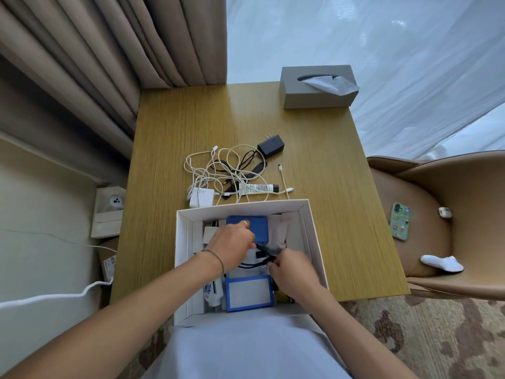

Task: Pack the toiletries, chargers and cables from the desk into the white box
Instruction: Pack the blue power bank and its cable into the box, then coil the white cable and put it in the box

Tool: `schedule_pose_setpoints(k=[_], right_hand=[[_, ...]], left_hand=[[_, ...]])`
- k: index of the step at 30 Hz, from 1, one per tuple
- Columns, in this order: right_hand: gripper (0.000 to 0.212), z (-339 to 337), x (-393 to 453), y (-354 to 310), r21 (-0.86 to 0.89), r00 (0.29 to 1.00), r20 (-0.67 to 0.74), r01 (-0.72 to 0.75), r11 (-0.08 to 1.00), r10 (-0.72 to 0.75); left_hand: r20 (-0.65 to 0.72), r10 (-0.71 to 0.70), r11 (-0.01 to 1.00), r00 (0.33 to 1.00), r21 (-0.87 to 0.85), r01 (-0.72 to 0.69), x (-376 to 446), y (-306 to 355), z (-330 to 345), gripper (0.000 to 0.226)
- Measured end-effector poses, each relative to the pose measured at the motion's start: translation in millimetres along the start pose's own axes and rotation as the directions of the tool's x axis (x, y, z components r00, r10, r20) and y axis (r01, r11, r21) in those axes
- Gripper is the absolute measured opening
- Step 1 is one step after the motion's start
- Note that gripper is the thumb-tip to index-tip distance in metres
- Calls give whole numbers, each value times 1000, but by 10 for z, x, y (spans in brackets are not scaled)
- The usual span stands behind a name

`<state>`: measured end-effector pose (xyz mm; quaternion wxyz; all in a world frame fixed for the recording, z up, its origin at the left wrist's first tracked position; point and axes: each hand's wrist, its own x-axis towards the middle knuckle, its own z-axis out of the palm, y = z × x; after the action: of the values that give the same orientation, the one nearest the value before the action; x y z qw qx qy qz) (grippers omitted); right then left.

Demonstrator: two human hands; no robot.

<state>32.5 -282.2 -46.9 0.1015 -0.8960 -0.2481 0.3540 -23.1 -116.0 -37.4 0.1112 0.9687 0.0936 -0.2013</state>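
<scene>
Head view looks straight down at both of my hands inside the open white cardboard box (314, 231), which sits at the near edge of the wooden counter (169, 149). My left hand (232, 239), with a ring on one finger and a thin bracelet at the wrist, pinches one end of a black cable (269, 250); my right hand (293, 269) has its fingers curled round the other part of that same cable, low over the middle of the box.

Under my left hand lies a flat blue rectangular case (259, 228) toward the far wall of the box. Near the box's front wall sits a blue-framed pouch with a pale panel (249, 294), and just left of it a white tube with a blue pattern (211, 292).

Just beyond the box's far wall, on the counter, a white square charger marked 120W (201, 196) lies touching a tangle of white and black cables (226, 170). A white tube with a black cap (258, 187) lies in that tangle, and a black plug-in charger (271, 146) sits at its far right side. A grey tissue box (318, 87) stands at the far right corner of the counter.

To the right of the counter, a tan chair (464, 192) holds a phone in a green case (400, 225) and a white sock (442, 263).
</scene>
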Motion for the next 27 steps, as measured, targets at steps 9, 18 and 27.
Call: schedule_pose_setpoints(k=[9,18,27], right_hand=[[24,90,41,12,-297,999,16,48,954,-45],[27,-630,30,-331,-42,932,-299,201,979,-204],[22,-1270,729,-745,17,917,-358,193,981,-175]], left_hand=[[-46,72,995,996,76,-68,-64,83,217,21],[-270,122,971,955,-167,-171,-312,-69,47,27],[-541,-101,901,835,-405,-154,-248,-511,-509,16]])
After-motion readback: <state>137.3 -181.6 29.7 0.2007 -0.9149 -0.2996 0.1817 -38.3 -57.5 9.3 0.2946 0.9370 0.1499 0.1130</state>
